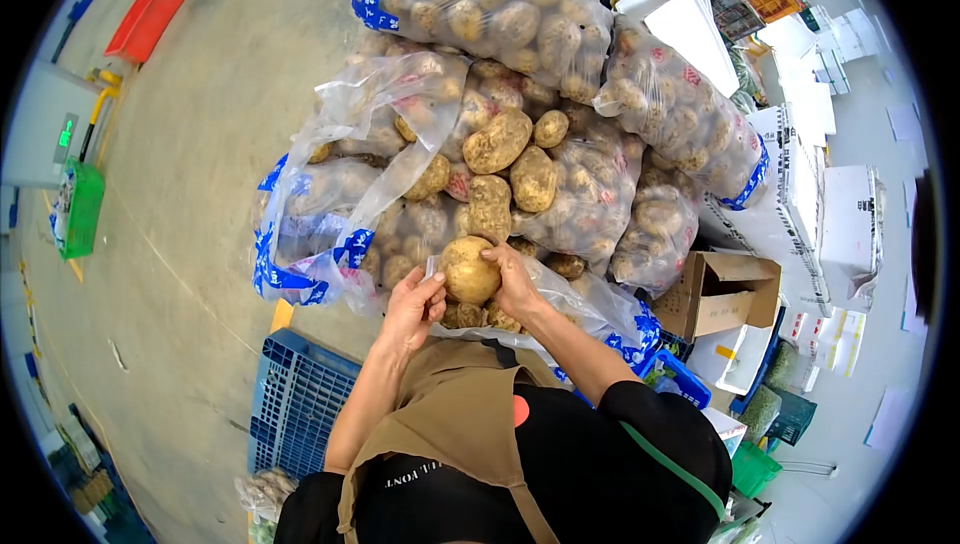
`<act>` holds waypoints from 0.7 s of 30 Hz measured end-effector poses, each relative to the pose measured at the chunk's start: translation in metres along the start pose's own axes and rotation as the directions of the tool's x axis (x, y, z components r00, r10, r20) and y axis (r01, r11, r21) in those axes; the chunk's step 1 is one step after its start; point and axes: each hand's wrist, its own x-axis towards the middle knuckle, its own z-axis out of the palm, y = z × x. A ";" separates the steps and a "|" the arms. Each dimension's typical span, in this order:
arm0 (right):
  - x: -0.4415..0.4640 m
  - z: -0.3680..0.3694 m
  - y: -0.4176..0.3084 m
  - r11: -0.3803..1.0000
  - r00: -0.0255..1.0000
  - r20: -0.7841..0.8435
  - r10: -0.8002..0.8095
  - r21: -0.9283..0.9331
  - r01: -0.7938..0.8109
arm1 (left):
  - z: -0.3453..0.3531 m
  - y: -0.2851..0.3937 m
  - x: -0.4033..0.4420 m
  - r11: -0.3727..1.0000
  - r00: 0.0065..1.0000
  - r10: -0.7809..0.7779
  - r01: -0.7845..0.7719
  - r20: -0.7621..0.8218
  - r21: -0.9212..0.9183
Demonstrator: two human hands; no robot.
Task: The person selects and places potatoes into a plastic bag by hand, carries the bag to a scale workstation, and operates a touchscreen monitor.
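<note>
A round, pale brown potato (469, 270) is held between my two hands, close to the apron. My left hand (414, 306) grips its left side, thumb and fingers against the skin. On its upper right side, my right hand (515, 284) has its fingers on it. Just beyond lie several loose, dirt-marked potatoes, among them an upright oblong one (489, 207), a large one (497, 141) and one to the right (534, 180). They rest on clear plastic bags of potatoes, with one opened bag (350, 184) spread out at the left.
Full potato bags (500, 9) are stacked at the back and right. A blue pallet (297, 404) lies at the lower left. An open cardboard box (725, 294) and white foam boxes (790, 204) stand at the right. A red bin (146, 17) stands on the floor at the far left.
</note>
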 end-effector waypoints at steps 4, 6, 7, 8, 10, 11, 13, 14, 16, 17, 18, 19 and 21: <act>0.018 -0.041 0.026 0.894 0.959 0.149 -0.241 -0.351 0.279 | -0.008 0.003 -0.004 0.999 1.000 -0.016 0.017 0.010 -0.048; 0.013 -0.039 0.020 0.895 0.967 0.119 -0.225 -0.367 0.254 | -0.016 0.004 -0.002 0.996 0.999 -0.023 0.026 0.028 -0.091; 0.008 -0.035 0.015 0.895 0.971 0.103 -0.217 -0.375 0.240 | -0.019 0.004 -0.002 0.993 0.999 -0.027 0.031 0.036 -0.111; 0.003 -0.032 0.011 0.933 0.964 0.140 -0.225 -0.255 0.254 | -0.018 0.005 -0.004 0.992 0.999 -0.036 0.039 0.032 -0.116; -0.004 -0.027 0.002 0.968 0.970 0.182 -0.161 -0.165 0.192 | -0.017 0.006 -0.004 0.988 0.999 -0.048 0.048 0.003 -0.148; -0.009 -0.026 -0.003 0.980 0.971 0.202 -0.130 -0.122 0.157 | -0.016 0.005 -0.005 0.985 0.998 -0.057 0.054 -0.010 -0.164; -0.017 -0.029 -0.005 0.996 0.984 0.176 -0.018 -0.086 0.034 | -0.019 0.001 -0.002 0.970 0.999 -0.052 0.049 -0.004 -0.238; -0.018 -0.031 -0.002 0.998 0.987 0.161 0.030 -0.051 -0.022 | -0.018 -0.001 -0.002 0.962 0.998 -0.057 0.050 -0.018 -0.268; -0.021 -0.040 0.008 0.988 0.976 0.159 0.148 0.016 -0.152 | -0.018 -0.005 0.000 0.945 0.998 -0.063 0.052 -0.024 -0.323; -0.024 -0.046 0.013 0.971 0.958 0.165 0.234 0.012 -0.239 | -0.020 -0.007 0.000 0.938 0.999 -0.049 0.050 0.010 -0.343; -0.029 -0.054 0.018 0.946 0.933 0.169 0.319 0.009 -0.325 | -0.023 -0.009 0.000 0.930 0.998 -0.036 0.050 0.044 -0.364; -0.032 -0.064 0.025 0.913 0.899 0.174 0.401 0.007 -0.409 | -0.023 -0.010 -0.001 0.922 0.997 -0.023 0.050 0.076 -0.385; -0.033 -0.107 0.053 0.862 0.855 0.105 0.507 -0.044 -0.506 | -0.023 -0.009 -0.010 0.932 0.996 -0.011 0.042 0.089 -0.361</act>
